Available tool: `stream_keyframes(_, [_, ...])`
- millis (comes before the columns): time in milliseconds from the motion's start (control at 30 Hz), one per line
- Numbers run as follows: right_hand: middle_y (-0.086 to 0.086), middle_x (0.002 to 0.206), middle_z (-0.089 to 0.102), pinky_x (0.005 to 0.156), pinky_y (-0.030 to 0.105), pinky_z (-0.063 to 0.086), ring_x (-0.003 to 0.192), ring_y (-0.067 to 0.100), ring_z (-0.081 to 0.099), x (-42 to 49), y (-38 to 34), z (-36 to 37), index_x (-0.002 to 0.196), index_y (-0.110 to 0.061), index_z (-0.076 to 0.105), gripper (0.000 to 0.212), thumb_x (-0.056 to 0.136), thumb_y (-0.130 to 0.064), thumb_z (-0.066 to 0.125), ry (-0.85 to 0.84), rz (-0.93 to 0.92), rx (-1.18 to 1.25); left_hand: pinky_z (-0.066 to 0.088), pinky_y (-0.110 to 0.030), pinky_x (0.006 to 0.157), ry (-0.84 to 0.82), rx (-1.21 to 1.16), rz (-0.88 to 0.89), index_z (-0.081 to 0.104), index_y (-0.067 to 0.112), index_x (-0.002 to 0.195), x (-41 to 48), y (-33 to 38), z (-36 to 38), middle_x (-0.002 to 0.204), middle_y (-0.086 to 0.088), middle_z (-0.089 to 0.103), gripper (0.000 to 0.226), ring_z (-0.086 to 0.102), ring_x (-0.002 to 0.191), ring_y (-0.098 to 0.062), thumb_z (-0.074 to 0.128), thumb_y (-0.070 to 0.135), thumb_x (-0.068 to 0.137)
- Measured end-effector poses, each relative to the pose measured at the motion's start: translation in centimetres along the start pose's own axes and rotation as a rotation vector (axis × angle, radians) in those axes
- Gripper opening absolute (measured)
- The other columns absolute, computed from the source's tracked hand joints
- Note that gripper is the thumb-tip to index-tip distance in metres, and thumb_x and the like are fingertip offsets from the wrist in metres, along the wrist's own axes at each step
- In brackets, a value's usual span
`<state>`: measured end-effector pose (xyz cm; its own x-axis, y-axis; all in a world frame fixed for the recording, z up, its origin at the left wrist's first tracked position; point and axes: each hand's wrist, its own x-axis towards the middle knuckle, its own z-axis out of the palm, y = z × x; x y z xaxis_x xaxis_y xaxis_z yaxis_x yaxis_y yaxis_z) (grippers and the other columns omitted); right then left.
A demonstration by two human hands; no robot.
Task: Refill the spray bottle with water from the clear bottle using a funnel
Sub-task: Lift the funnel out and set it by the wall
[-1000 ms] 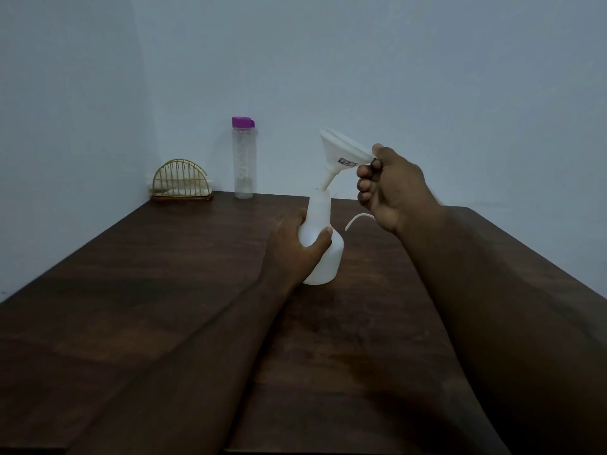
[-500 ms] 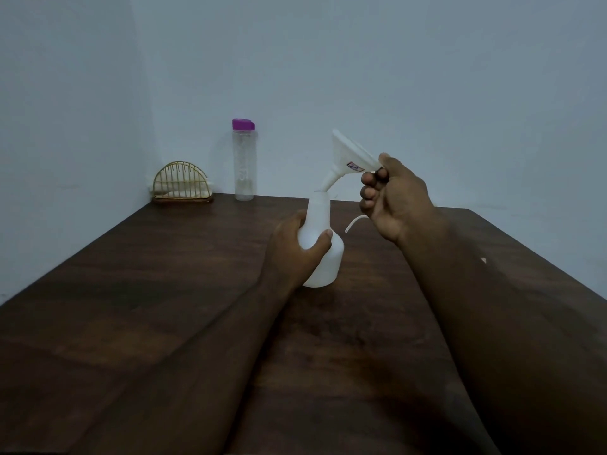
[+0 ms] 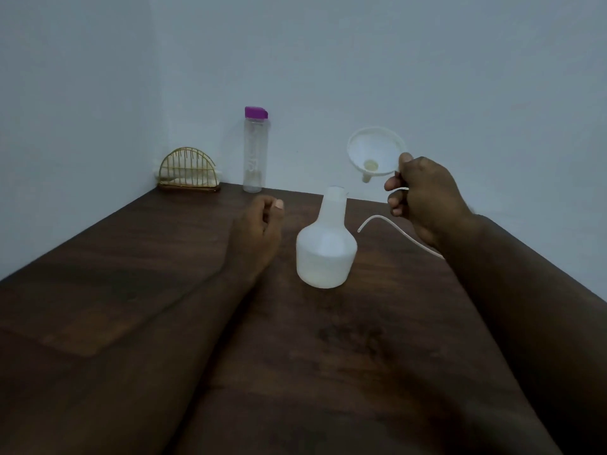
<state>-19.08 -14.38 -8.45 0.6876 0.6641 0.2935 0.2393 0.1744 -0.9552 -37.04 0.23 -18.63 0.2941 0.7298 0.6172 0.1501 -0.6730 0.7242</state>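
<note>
spray bottle [image 3: 325,247] x1, clear bottle [image 3: 255,152] x1, funnel [image 3: 374,152] x1 in rt hand [image 3: 427,198]

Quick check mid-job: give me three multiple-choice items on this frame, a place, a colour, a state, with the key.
1. Where is the funnel? A in the spray bottle's neck; B held above and right of that neck; C set down.
2. The clear bottle's cap is: A purple; B green; C white.
3. The left hand is: A gripping the spray bottle; B holding nothing; C holding the clear bottle.
Key: B, the right hand holds it off the neck; A, plainly purple; B, its fingers touch no bottle.
</note>
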Motion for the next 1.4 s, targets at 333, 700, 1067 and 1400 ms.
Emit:
stream_keyframes(333, [0.006,0.069,0.067,0.041,0.025,0.049,0.045,0.011,0.058,6.6,4.8,3.2,0.093,-0.001,0.056,0.017,0.096,-0.016,0.06,-0.042,-0.164,-0.509,0.04,-0.017,0.058,-0.277,0.405,0.116,0.06,0.015,0.096,3.3,-3.1,0.5,0.081,0.005,0.059,0.014,0.05,0.068,-0.005,0.05,0.025,0.097])
stream_keyframes(700, [0.01,0.083,0.063,0.072,0.034,0.052,0.078,0.028,0.061,13.6,9.5,10.2,0.094,-0.01,0.058,0.01,0.097,-0.02,0.057,-0.26,-0.374,-1.044,0.035,-0.025,0.074,-0.345,0.59,0.026,0.056,0.016,0.099,8.0,-7.1,3.6,0.101,-0.004,0.062,0.015,0.05,0.084,-0.014,0.045,0.026,0.097])
stream_keyframes(1067, [0.015,0.095,0.066,0.071,0.035,0.043,0.088,0.033,0.06,16.4,14.6,15.1,0.102,-0.004,0.059,0.017,0.094,-0.007,0.045,-0.415,-0.497,-1.308,0.044,-0.033,0.082,-0.328,0.716,0.002,0.057,0.017,0.107,9.0,-9.1,4.9,0.106,-0.004,0.063,0.024,0.059,0.097,-0.022,0.041,0.031,0.096])
stream_keyframes(1400, [0.005,0.105,0.069,0.081,0.035,0.049,0.099,0.028,0.061,17.1,15.8,15.8,0.104,-0.016,0.069,0.023,0.096,-0.023,0.049,-0.35,-0.423,-1.241,0.044,-0.033,0.085,-0.298,0.71,0.018,0.054,0.021,0.121,9.1,-9.1,4.8,0.114,-0.002,0.063,0.031,0.057,0.104,-0.021,0.043,0.034,0.095])
